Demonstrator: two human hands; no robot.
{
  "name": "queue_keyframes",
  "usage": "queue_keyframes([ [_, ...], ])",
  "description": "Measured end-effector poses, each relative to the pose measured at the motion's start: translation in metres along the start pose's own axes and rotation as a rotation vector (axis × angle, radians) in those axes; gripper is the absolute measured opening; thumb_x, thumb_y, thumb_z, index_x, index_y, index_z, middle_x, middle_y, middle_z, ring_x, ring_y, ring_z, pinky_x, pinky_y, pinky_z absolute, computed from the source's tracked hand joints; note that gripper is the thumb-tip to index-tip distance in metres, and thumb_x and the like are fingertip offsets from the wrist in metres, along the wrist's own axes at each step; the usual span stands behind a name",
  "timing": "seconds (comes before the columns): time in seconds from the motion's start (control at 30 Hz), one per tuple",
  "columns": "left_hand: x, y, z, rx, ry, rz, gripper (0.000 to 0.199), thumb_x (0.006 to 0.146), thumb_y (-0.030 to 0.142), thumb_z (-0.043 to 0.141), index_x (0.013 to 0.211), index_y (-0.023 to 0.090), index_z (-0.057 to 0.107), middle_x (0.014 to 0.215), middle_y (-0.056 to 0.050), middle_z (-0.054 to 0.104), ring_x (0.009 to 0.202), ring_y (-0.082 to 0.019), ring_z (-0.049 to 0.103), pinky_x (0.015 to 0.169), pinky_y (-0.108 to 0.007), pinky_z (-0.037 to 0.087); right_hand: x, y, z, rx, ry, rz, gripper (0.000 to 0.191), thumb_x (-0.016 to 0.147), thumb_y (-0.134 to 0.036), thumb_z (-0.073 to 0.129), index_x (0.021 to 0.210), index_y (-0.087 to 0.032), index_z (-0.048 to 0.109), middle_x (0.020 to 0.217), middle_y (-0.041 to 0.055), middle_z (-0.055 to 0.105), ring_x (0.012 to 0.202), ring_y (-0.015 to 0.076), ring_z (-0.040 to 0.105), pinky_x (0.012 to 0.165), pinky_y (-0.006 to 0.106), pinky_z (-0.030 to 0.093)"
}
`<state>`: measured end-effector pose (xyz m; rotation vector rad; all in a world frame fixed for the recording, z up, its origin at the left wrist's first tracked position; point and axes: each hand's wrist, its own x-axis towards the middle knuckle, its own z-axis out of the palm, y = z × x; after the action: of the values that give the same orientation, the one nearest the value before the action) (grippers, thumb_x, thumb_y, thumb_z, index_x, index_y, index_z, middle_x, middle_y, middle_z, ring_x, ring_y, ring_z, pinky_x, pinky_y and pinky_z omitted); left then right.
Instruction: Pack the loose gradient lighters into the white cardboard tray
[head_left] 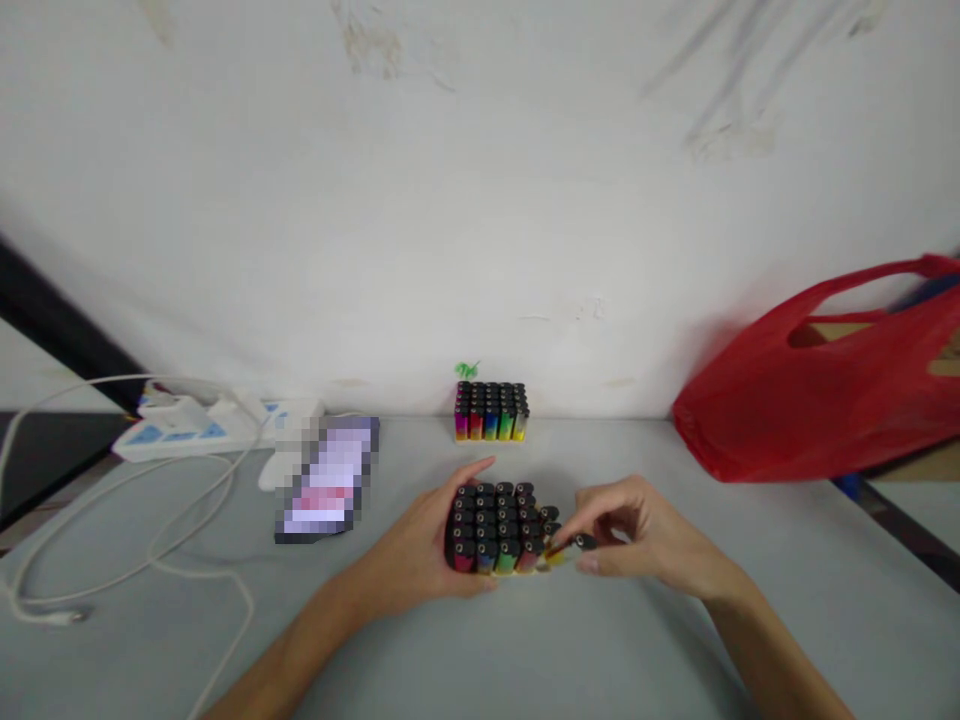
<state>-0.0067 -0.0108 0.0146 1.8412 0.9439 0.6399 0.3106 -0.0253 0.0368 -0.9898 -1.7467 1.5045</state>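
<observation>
My left hand is wrapped round the left side of a block of upright lighters with black tops and coloured bodies. Rows of red, blue, green and pink bodies show at the block's front. At its right end, my right hand pinches a yellow lighter, which leans over with its black top toward the right. Two more black tops beside it stand out of line with the rows. Part of the block's left side is hidden by my left hand.
A second lighter block stands at the wall, a green scrap behind it. Leftward lie a phone, a power strip and looping white cables. A red bag sits on the right of the grey table.
</observation>
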Motion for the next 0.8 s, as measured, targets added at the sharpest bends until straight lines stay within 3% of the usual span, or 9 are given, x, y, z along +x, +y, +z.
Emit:
queue_keyframes([
  [0.1,0.000,0.000,0.000,-0.006,-0.012,-0.003,0.120,0.072,0.022,0.099,0.172,0.030,0.034,0.150,-0.009,0.070,0.134,-0.035,0.071,0.122,-0.048,0.052,0.001,0.000,0.002,-0.071,-0.003,0.029,0.028,0.078,-0.043,0.101,0.101,-0.030,0.094,0.077,0.0015,0.072,0.063,0.0115,0.047,0.057,0.027,0.033],
  [0.23,0.000,-0.002,0.000,0.004,0.006,-0.015,0.120,0.071,0.023,0.100,0.172,0.030,0.035,0.157,-0.010,0.066,0.142,-0.036,0.065,0.125,-0.050,0.049,0.000,-0.004,0.004,-0.117,-0.024,0.051,0.027,0.080,-0.046,0.099,0.103,-0.032,0.094,0.083,0.0029,0.076,0.070,0.0151,0.058,0.062,0.029,0.040],
  [0.47,0.000,-0.002,0.002,-0.028,-0.008,-0.001,0.119,0.072,0.024,0.099,0.172,0.032,0.034,0.147,-0.008,0.072,0.132,-0.034,0.072,0.117,-0.048,0.055,-0.002,-0.007,0.006,-0.143,-0.033,0.057,0.025,0.084,-0.047,0.097,0.107,-0.035,0.093,0.092,0.0042,0.080,0.079,0.0184,0.063,0.067,0.031,0.044],
  [0.63,0.000,-0.003,0.002,-0.008,0.012,-0.003,0.119,0.071,0.024,0.101,0.171,0.031,0.037,0.157,-0.010,0.066,0.140,-0.036,0.067,0.124,-0.050,0.050,-0.001,-0.005,0.009,-0.133,-0.024,0.074,0.028,0.085,-0.049,0.096,0.108,-0.033,0.093,0.092,0.0048,0.082,0.072,0.0167,0.061,0.063,0.031,0.041],
  [0.8,0.000,-0.003,0.001,-0.028,-0.008,-0.002,0.120,0.071,0.026,0.101,0.172,0.030,0.035,0.153,-0.011,0.069,0.139,-0.036,0.068,0.125,-0.051,0.050,0.000,-0.008,0.012,-0.116,-0.043,0.079,0.028,0.085,-0.047,0.095,0.108,-0.030,0.093,0.092,0.0047,0.082,0.068,0.0146,0.062,0.060,0.028,0.045],
])
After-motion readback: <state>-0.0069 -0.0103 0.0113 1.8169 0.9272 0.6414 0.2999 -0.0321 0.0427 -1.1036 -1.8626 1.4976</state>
